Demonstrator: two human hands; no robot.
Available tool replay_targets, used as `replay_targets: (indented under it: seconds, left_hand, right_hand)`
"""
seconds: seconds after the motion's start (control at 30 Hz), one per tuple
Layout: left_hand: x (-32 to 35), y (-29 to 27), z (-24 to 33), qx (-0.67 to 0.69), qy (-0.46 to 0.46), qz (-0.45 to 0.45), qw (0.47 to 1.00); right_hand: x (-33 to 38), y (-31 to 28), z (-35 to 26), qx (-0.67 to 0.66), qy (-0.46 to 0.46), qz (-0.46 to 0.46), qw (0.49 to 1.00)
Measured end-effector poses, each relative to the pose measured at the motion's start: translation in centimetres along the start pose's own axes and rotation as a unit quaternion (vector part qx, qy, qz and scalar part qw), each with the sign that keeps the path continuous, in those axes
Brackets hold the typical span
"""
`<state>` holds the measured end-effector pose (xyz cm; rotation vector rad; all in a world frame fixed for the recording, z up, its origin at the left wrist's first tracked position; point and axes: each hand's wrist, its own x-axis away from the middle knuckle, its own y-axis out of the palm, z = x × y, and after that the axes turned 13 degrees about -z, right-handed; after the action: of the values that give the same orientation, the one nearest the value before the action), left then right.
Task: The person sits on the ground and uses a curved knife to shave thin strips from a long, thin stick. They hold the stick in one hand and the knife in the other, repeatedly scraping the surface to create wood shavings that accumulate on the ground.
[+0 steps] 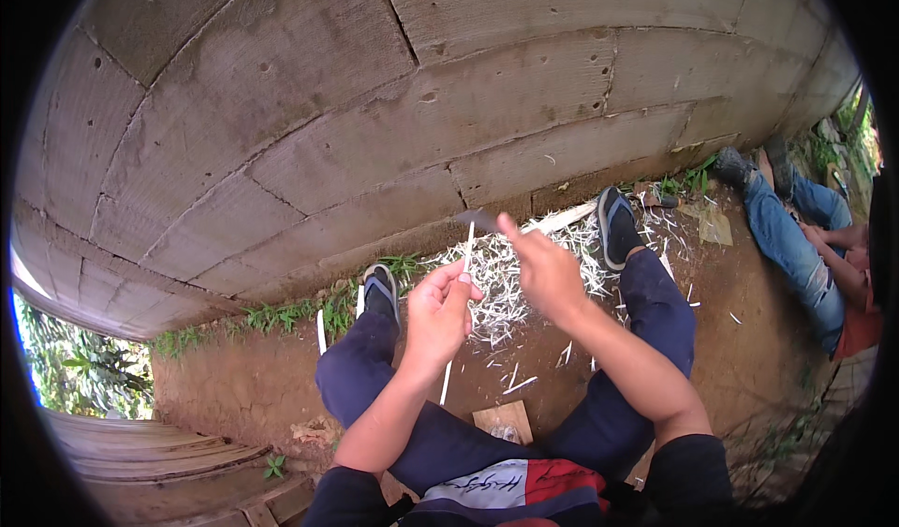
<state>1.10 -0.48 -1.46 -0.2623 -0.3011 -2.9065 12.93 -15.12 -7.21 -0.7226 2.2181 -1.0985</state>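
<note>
The left hand (442, 307) is closed in a pinch, thumb against bent fingers, and has hold of a slender pale stick (470, 246); hand and stick are positioned above the near left part of the shavings pile (506, 293), which serves as the reference for all positions below. The stick stands out beyond the fingers, and its lower length extends below the hand toward the near side of the pile. The right hand (550, 274), above the middle of the pile, is wrapped around a knife, index finger extended forward. The dark blade (480, 220) points left over the far edge of the pile and crosses the stick's upper end (the blade is slightly blurred; whether it contacts the stick cannot be determined, and the handle is hidden by the hand). The left shoe (380, 293) is located left of the pile; the right shoe (615, 230) is at its far right edge. A pale wooden piece (567, 218) lies along the far edge. A small board (513, 415) lies on the near side. Beyond the pile rises a block wall (356, 105). Well to the right of the pile sits another person in blue jeans (787, 246).
</note>
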Motion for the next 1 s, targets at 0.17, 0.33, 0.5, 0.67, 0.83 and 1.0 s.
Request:
replay_targets:
  seconds: [0.17, 0.33, 0.5, 0.67, 0.83, 1.0]
  left_hand:
    - [-0.2, -1.1, 0.8, 0.070, -0.005, -0.045, 0.996]
    - [-1.1, -2.8, 1.0, 0.266, 0.012, -0.161, 0.950]
    - [-1.0, -2.4, 0.4, 0.276, -0.023, -0.224, 0.935]
    - [-1.0, -1.4, 0.3, 0.231, -0.011, -0.206, 0.951]
    - [-1.2, -1.9, 0.1, 0.190, -0.038, -0.161, 0.968]
    - [-1.5, -2.6, -0.3, 0.137, -0.060, -0.156, 0.976]
  right_hand:
    - [-2.3, -3.5, 3.4, -0.111, 0.134, 0.091, 0.981]
    - [-1.6, -4.3, 0.1, -0.576, 0.169, -0.005, 0.800]
    - [-2.7, -5.4, -2.2, -0.725, 0.084, -0.057, 0.681]
    - [-4.3, -5.2, -2.3, -0.724, 0.061, -0.042, 0.686]
    - [-5.7, -5.4, -0.9, -0.696, 0.069, -0.045, 0.713]
    - [-6.8, -6.4, 1.5, -0.710, 0.136, 0.061, 0.689]
